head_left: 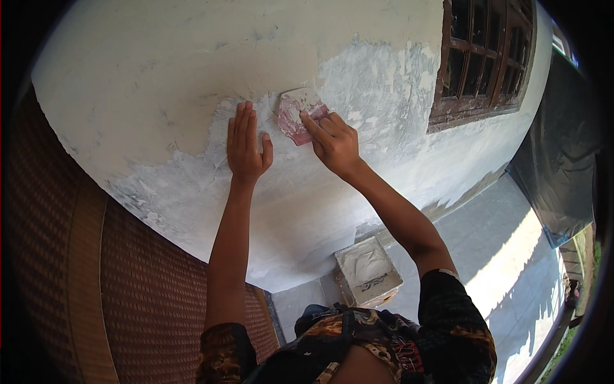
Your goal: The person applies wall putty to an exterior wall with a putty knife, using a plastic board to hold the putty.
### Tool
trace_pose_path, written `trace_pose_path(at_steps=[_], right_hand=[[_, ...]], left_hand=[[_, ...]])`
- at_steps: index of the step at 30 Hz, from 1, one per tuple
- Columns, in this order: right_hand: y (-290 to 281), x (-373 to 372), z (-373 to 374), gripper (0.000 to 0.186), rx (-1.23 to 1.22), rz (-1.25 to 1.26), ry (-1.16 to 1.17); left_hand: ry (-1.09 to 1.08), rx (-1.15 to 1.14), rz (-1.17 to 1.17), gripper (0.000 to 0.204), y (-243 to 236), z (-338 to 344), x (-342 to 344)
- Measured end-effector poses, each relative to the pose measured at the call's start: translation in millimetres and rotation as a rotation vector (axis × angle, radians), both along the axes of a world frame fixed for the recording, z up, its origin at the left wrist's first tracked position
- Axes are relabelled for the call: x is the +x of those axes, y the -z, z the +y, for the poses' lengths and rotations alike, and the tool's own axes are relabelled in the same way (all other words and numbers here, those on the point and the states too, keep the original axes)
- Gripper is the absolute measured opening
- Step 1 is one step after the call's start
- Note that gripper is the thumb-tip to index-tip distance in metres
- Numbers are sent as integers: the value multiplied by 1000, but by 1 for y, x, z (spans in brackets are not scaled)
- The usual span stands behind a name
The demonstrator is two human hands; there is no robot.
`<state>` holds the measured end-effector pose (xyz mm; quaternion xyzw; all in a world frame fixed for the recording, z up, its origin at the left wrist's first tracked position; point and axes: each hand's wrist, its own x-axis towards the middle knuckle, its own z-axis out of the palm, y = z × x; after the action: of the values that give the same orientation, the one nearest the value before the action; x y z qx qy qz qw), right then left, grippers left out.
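My right hand grips a pinkish-red putty scraper smeared with off-white putty, its blade against the wall. One finger lies stretched along the tool's face. To its left, my left hand rests flat against the same wall, fingers straight and pointing up, thumb held apart, with nothing in it. Smooth cream putty covers the wall above and to the left of my hands. Around and below them the surface is patchy whitish grey.
A square container of white putty stands below on the grey tiled floor. At the upper right is a brown wooden window. Woven brown panelling borders the left side. A dark sheet hangs at the far right.
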<state>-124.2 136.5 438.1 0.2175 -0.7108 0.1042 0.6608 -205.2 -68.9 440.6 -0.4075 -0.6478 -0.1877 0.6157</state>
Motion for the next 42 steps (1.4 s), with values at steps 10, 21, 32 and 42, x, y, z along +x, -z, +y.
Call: trace_pose_path(at_steps=[10, 21, 32, 42], right_hand=[[-37, -30, -7, 56, 43, 70, 121], [-50, -2, 31, 59, -91, 86, 159], [11, 3, 14, 59, -74, -9, 52], [29, -16, 13, 62, -40, -55, 96]], left_hand=[[10, -34, -33, 54, 2, -3, 0], [19, -45, -44, 56, 10, 6, 2], [-12, -72, -18, 51, 17, 3, 1], [7, -51, -33, 51, 16, 3, 1]])
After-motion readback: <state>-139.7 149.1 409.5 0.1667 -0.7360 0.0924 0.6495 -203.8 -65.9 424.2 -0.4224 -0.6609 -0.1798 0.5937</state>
